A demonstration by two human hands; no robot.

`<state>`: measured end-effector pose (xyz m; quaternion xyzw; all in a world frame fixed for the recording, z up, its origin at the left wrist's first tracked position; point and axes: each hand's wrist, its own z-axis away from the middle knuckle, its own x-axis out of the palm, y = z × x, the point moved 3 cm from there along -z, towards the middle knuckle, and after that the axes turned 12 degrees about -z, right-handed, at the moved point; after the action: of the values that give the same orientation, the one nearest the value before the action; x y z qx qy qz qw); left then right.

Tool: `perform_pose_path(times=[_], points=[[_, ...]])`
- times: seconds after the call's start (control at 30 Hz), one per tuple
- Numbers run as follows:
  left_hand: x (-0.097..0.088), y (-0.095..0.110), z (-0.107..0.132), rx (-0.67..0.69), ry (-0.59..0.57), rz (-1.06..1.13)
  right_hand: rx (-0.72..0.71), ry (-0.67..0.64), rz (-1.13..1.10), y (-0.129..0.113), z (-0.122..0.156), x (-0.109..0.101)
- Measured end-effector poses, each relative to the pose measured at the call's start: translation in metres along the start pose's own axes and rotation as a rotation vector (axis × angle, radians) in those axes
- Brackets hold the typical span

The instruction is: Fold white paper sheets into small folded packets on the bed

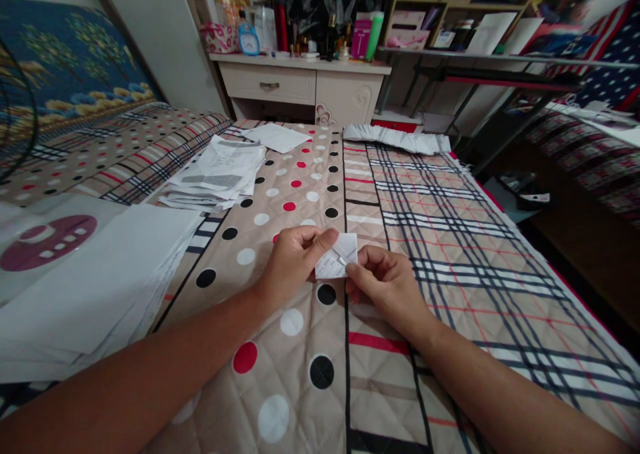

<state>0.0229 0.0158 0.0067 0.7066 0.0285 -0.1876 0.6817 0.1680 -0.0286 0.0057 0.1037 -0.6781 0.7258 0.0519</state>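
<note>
A small folded square of printed white paper [345,246] is held between my two hands above the quilted bedspread [280,401]. My left hand [297,257] pinches its upper left side, thumb on top and the other fingers behind it. At the lower right corner, my right hand [383,277] grips the paper between thumb and curled fingers. Fold lines and a small raised flap show near the middle of the square. The fingers behind the paper are partly hidden.
Left of my hands lie a large stack of white sheets [105,274] and a pile of printed papers [217,171]. A single sheet [277,137] lies beyond them. At the bed's far edge rests a long strip of folded paper [397,139], before a white dresser [267,81].
</note>
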Motion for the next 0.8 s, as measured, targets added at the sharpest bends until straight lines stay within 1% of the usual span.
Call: perform_pose_path(times=[0.07, 0.17, 0.3, 0.37, 0.43, 0.47, 0.5, 0.57, 0.6, 0.63, 0.8], points=[[-0.001, 0.001, -0.001, 0.018, 0.025, -0.019, -0.004, -0.019, 0.029, 0.001, 0.001, 0.001], [-0.004, 0.004, -0.001, 0.031, 0.062, -0.103, -0.022, -0.036, 0.051, 0.002, 0.002, 0.001], [-0.006, 0.005, -0.002, 0.107, 0.064, -0.177, -0.034, -0.074, 0.058, 0.002, 0.004, 0.003], [-0.008, 0.003, -0.003, 0.138, 0.095, -0.171, -0.024, -0.081, 0.043, 0.000, 0.004, 0.004], [-0.009, 0.000, -0.004, 0.121, 0.119, -0.107, -0.010, -0.057, 0.012, -0.001, 0.004, 0.003], [-0.008, -0.002, -0.005, 0.100, 0.099, -0.052, -0.007, -0.033, -0.006, -0.002, 0.004, 0.002], [-0.006, -0.003, -0.005, 0.077, 0.050, 0.011, -0.008, -0.001, -0.025, -0.003, 0.003, 0.000], [0.000, -0.003, -0.004, 0.048, -0.089, 0.102, -0.015, 0.057, -0.061, -0.003, 0.002, -0.003], [0.004, -0.003, -0.003, 0.043, -0.145, 0.123, -0.019, 0.073, -0.079, -0.003, 0.001, -0.005], [0.006, -0.002, -0.002, 0.038, -0.179, 0.127, -0.020, 0.078, -0.098, -0.003, 0.000, -0.006], [0.012, -0.005, -0.004, 0.021, -0.157, 0.073, -0.020, 0.029, -0.166, 0.001, -0.004, -0.004]])
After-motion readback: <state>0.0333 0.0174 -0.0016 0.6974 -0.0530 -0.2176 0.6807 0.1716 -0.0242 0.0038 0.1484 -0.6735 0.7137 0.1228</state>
